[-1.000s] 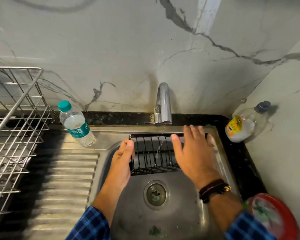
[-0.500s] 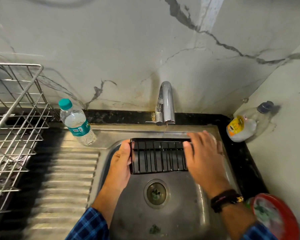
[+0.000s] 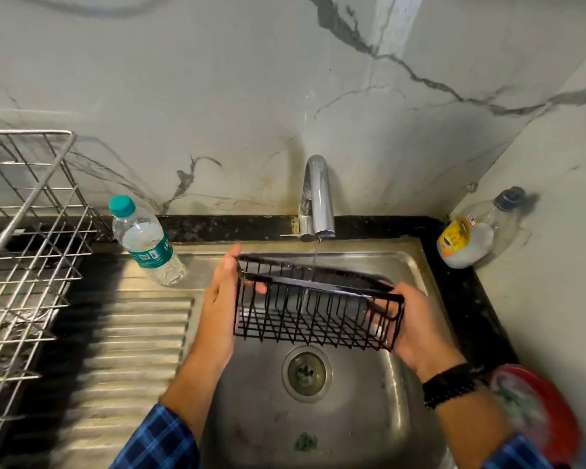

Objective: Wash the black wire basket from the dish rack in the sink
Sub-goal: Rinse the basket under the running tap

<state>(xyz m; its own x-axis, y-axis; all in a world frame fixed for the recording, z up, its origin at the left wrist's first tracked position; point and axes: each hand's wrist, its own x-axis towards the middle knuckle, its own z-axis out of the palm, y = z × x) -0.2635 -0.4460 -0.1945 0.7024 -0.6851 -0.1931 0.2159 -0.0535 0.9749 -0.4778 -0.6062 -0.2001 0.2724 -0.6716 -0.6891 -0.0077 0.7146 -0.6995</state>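
**Black wire basket (image 3: 318, 286) held tilted above the sink (image 3: 352, 418), under the tap's (image 3: 318, 194) thin stream.**
Judged light, stiff, wet and so slippery; the end frames looked the best hold. Left hand (image 3: 220, 309) clasped the left end, right hand (image 3: 416, 330) hooked its thumb over the right rim. Steel basin, ribbed drainboard (image 3: 132, 350), marble wall (image 3: 217, 79); dish rack (image 3: 27, 131) at left.

Both hands hold black wire basket (image 3: 313, 311) under tap (image 3: 317, 198) — water running.
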